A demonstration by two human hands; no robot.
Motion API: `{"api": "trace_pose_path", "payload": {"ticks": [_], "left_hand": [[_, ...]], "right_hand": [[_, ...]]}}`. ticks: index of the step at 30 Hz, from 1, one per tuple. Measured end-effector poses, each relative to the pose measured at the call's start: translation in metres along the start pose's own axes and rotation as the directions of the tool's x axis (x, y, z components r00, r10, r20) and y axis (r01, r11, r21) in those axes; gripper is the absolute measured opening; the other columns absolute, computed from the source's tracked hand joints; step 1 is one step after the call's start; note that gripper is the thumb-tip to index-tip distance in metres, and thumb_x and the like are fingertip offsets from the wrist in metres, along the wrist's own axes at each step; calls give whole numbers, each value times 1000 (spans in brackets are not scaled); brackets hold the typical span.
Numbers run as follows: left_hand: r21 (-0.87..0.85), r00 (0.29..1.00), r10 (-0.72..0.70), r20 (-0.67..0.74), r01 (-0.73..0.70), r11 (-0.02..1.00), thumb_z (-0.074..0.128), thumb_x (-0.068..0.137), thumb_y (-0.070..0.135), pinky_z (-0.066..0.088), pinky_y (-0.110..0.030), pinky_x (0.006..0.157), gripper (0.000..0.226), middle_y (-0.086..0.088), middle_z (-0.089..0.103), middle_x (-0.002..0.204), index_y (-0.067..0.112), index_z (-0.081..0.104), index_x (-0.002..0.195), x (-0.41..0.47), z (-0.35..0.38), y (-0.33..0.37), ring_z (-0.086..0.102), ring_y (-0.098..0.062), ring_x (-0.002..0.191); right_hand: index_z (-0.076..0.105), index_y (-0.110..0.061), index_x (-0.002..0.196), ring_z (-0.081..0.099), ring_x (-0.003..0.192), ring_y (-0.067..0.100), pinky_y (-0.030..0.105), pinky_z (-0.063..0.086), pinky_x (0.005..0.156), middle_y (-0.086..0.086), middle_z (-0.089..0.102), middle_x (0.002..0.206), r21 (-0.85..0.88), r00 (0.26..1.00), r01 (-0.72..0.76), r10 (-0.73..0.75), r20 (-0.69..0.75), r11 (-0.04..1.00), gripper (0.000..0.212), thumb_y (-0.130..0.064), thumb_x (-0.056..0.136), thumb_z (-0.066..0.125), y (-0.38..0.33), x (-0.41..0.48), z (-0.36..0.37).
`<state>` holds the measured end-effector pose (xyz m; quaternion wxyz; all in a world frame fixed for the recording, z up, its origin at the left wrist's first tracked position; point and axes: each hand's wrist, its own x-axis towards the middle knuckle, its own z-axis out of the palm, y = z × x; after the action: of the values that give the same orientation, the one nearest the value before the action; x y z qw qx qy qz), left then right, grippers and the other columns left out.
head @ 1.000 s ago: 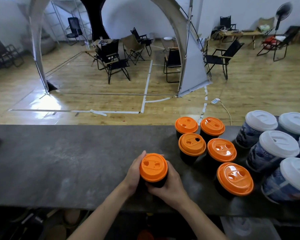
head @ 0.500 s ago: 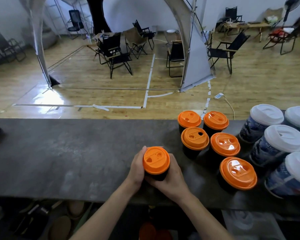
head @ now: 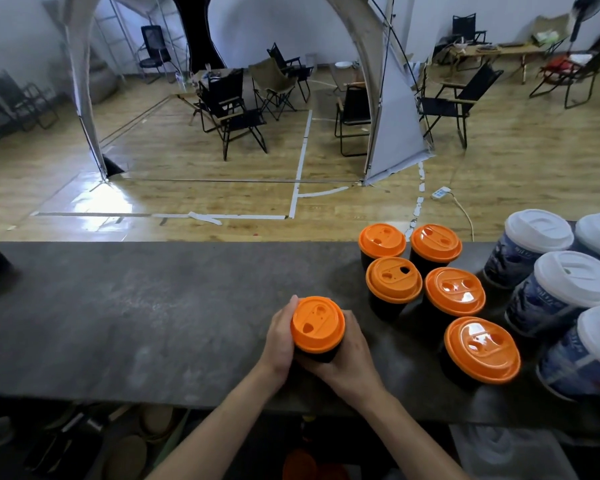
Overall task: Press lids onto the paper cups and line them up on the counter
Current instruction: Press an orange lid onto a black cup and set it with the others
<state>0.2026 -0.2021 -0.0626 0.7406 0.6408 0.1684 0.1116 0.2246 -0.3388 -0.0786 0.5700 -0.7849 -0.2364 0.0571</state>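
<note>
— What are the hands doing?
— I'm seeing both wrapped around one black cup [head: 321,356]: the left hand [head: 278,339] is gripping its left side, the right hand [head: 349,363] is curling round the near right side.
— Where is the cup?
— It's standing upright on the dark counter [head: 136,323], near the front edge, with an orange lid [head: 317,323] sitting on it. Five more orange-lidded cups [head: 394,284] are clustering to its right, white-lidded cups [head: 565,289] beyond them.

glossy plastic orange lids [head: 317,323], matt stone-look counter [head: 136,317], shiny wood floor [head: 499,174]
</note>
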Motion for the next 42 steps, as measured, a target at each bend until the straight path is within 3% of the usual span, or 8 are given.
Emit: {"api": "trace_pose_path", "payload": {"ticks": [5, 9, 23, 26, 31, 35, 40, 42], "left_hand": [[15, 998, -17, 62, 16, 1000, 33, 104, 38, 50, -29, 103, 56, -12, 76, 116, 3, 75, 116, -4, 3, 9, 69, -25, 115], [30, 993, 27, -117, -24, 999, 37, 109, 32, 52, -19, 82, 50, -2, 79, 93, 4, 76, 96, -9, 9, 0, 73, -10, 91], [-175, 969, -231, -92, 212, 961, 45, 100, 53, 54, -42, 91, 48, -17, 75, 113, 17, 76, 108, -6, 9, 28, 70, -30, 106], [-93, 995, -53, 79, 60, 994, 46, 91, 72, 54, -44, 101, 67, -11, 70, 128, 22, 61, 133, -12, 8, 69, 68, -28, 117], [22, 939, 204, 276, -218, 976, 74, 79, 43, 55, -35, 94, 46, -6, 73, 117, 28, 68, 122, -27, 12, 160, 69, -24, 111], [-56, 925, 272, 263, -267, 962, 74, 77, 42, 47, -55, 98, 55, -19, 72, 115, 12, 68, 122, -34, 31, 212, 68, -36, 108], [-211, 869, 316, 380, -251, 945, 60, 86, 22, 52, -18, 60, 38, 0, 72, 78, 1, 59, 117, -32, 49, 246, 67, -5, 59], [-194, 875, 332, 352, -279, 940, 69, 82, 28, 52, -23, 65, 43, -5, 72, 83, 5, 62, 117, -31, 58, 261, 70, -11, 68]], "right_hand": [[48, -41, 129, 58, 121, 2, 27, 49, 99, -12, 61, 125, -13, 999, 33, -32, 34, 999, 81, -24, 59, 86, 0, 1, -5], [43, -37, 127, 57, 119, -6, 9, 43, 94, -16, 59, 127, 23, 1000, 8, -7, -10, 1000, 88, -29, 59, 98, 1, 0, -4], [57, -27, 120, 66, 107, 2, 19, 52, 88, -11, 71, 112, 180, 985, -170, 168, 24, 969, 63, -30, 68, 93, -15, 0, -15], [68, -24, 106, 71, 100, 21, 32, 58, 81, 0, 76, 98, 461, 950, -288, 311, 27, 840, 57, -61, 66, 84, -59, -3, -23], [72, -10, 116, 71, 95, 28, 36, 57, 67, 24, 69, 114, 709, 964, -252, 239, 121, 659, 53, -51, 85, 61, -153, 6, -56], [69, -5, 119, 68, 84, 29, 37, 56, 68, 26, 69, 109, 749, 965, -261, 173, 196, 609, 60, -54, 83, 62, -208, 11, -88], [83, -15, 95, 70, 78, 21, 35, 52, 67, 15, 73, 99, 863, 962, -267, 69, 263, 429, 50, -55, 88, 54, -251, 19, -116], [78, -10, 105, 65, 68, 22, 35, 55, 62, 16, 71, 93, 857, 964, -257, 63, 257, 446, 61, -59, 84, 49, -258, 25, -120]]}}
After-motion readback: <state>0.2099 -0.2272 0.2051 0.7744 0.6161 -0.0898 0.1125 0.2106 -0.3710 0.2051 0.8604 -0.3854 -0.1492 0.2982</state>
